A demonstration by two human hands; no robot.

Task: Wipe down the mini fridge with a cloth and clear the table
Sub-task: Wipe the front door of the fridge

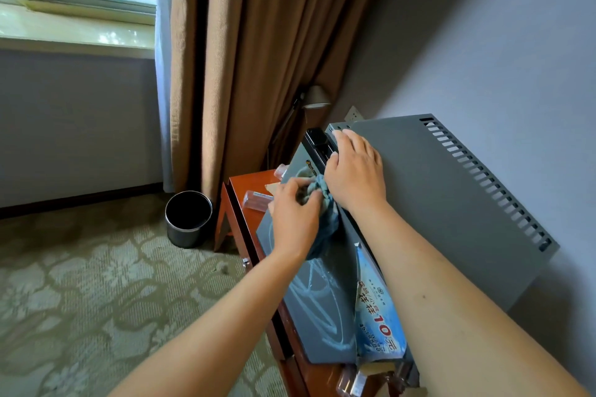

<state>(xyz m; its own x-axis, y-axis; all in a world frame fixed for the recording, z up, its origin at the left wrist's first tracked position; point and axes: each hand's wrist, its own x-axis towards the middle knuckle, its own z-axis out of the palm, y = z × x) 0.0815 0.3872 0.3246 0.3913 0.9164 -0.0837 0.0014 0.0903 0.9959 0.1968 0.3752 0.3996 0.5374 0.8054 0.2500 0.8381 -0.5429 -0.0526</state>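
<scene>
left hand (295, 219) grips bunched cloth (322, 219) against fridge (435, 190) door | right hand (354, 171) flat, fingers relaxed, on fridge top | bin (188, 219) left of fridge

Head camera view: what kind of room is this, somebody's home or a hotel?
Probably a hotel guest room. A grey mini fridge stands on a wooden table, a priced blue card hangs against its door, and patterned carpet and long brown curtains surround it.

head-worn view, facing down, close over mini fridge (435, 190)
</scene>
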